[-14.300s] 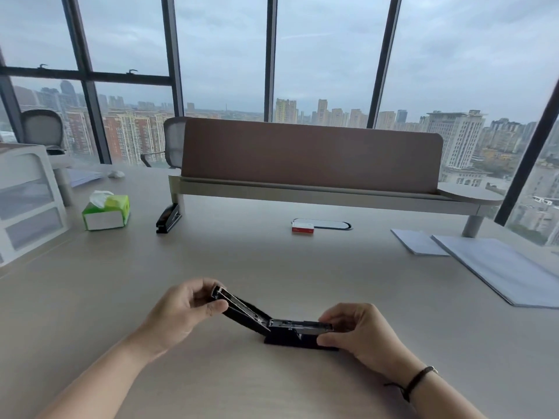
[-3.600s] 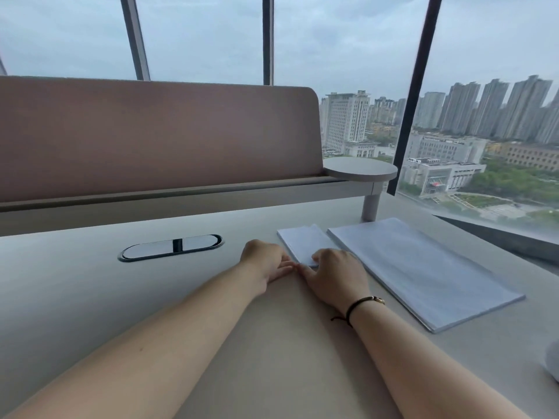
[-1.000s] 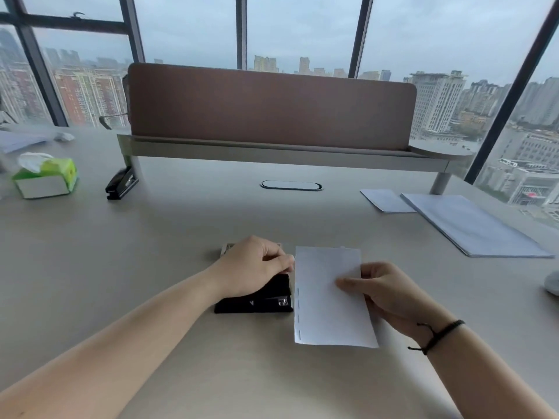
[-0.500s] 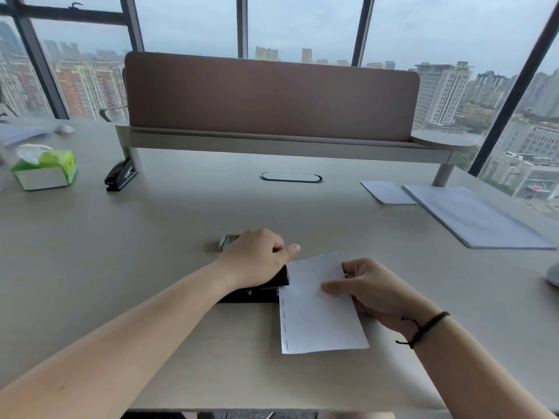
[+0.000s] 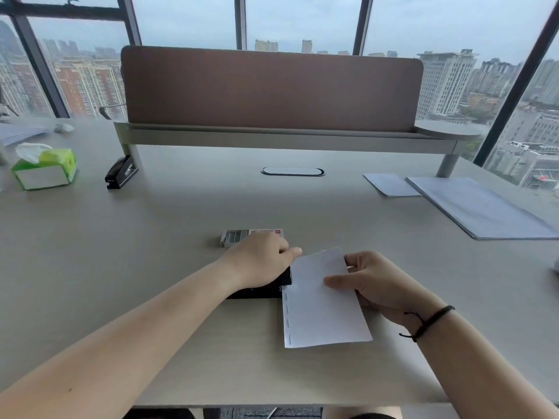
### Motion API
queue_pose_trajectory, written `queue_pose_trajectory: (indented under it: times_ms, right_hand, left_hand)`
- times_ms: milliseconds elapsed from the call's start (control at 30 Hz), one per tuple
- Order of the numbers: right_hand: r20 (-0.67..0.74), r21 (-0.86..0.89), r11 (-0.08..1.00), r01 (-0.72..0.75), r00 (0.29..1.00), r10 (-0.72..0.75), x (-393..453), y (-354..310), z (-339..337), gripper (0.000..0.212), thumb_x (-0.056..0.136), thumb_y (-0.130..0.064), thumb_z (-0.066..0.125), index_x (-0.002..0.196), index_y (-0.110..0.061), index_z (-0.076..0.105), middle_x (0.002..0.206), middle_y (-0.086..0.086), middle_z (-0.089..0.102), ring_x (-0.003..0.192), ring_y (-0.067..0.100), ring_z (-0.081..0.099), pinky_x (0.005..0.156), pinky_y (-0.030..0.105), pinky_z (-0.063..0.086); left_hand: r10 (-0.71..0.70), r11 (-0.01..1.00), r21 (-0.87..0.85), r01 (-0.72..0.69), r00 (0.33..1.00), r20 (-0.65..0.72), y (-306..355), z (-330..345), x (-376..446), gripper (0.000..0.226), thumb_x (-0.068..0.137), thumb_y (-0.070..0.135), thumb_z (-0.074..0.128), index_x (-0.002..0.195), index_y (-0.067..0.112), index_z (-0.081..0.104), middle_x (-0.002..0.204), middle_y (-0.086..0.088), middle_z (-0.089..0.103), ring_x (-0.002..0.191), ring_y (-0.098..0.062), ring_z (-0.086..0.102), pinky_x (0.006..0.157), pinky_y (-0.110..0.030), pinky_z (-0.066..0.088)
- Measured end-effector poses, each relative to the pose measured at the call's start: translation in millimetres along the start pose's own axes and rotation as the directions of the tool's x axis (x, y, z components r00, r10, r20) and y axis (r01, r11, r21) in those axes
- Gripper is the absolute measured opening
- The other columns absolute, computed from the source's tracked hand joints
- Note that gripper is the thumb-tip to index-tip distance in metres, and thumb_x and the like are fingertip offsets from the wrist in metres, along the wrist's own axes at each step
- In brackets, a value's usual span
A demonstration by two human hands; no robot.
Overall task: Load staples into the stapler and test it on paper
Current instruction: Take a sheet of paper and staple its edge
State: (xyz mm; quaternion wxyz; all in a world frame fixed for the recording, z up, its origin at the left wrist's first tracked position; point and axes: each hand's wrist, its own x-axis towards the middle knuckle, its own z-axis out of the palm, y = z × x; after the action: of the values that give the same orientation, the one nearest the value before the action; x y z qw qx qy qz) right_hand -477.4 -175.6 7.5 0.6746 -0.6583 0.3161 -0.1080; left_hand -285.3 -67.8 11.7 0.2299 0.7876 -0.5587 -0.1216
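While left hand [image 5: 260, 261] presses stapler [image 5: 260, 290], paper [image 5: 320, 309] edge sits inside.

Pale wood-look desk [image 5: 169, 237] running wide. Brown divider panel [image 5: 272, 89] on a grey rail across the back, oval cable grommet [image 5: 292, 171] just in front of it. Far left: green tissue box [image 5: 45, 169] with a tissue poking out, and a second black stapler [image 5: 119, 173] parked by the divider's leg. Right side: stack of pale blue sheets [image 5: 481, 207], a smaller sheet [image 5: 390, 184] just beside it. Behind all that, big windows [image 5: 187, 22] with dark frames, grey sky, high-rise blocks.
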Motion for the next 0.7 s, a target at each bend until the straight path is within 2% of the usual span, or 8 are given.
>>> queue_pose_trajectory:
  times_ms: [467,600,700]
  right_hand:
    - [-0.028,-0.045,0.999,0.012,1.000,-0.013,-0.6,-0.3,1.6,0.018,0.085,0.002,0.070,0.101,-0.005,0.074,0.094,0.017,0.079,0.080,0.029,0.077,0.064,0.032,0.063]
    - [-0.030,-0.051,0.999,0.011,0.999,-0.012,0.6,0.5,1.2,0.019,0.085,0.001,0.071,0.103,-0.003,0.074,0.095,0.017,0.079,0.082,0.030,0.077,0.066,0.033,0.063]
    - [-0.018,-0.054,0.999,0.006,1.000,-0.007,1.3,-0.2,1.5,0.019,0.085,-0.004,0.072,0.104,-0.004,0.074,0.097,0.016,0.079,0.086,0.030,0.077,0.066,0.031,0.062]
  left_hand:
    - [0.005,0.999,0.035,-0.006,1.000,0.010,1.5,2.0,0.2,0.052,0.101,0.042,0.043,0.058,0.014,0.030,0.058,0.000,0.036,0.054,-0.018,0.034,0.057,-0.032,0.029]
    - [-0.005,0.997,0.072,0.001,0.999,0.046,3.1,3.4,0.5,0.050,0.101,0.042,0.035,0.059,0.015,0.033,0.062,0.001,0.043,0.063,-0.016,0.041,0.063,-0.034,0.036]
    - [-0.021,0.992,0.122,0.012,0.998,0.067,5.5,4.0,0.4,0.049,0.103,0.041,0.030,0.061,0.016,0.035,0.066,0.002,0.047,0.074,-0.023,0.045,0.069,-0.036,0.039]
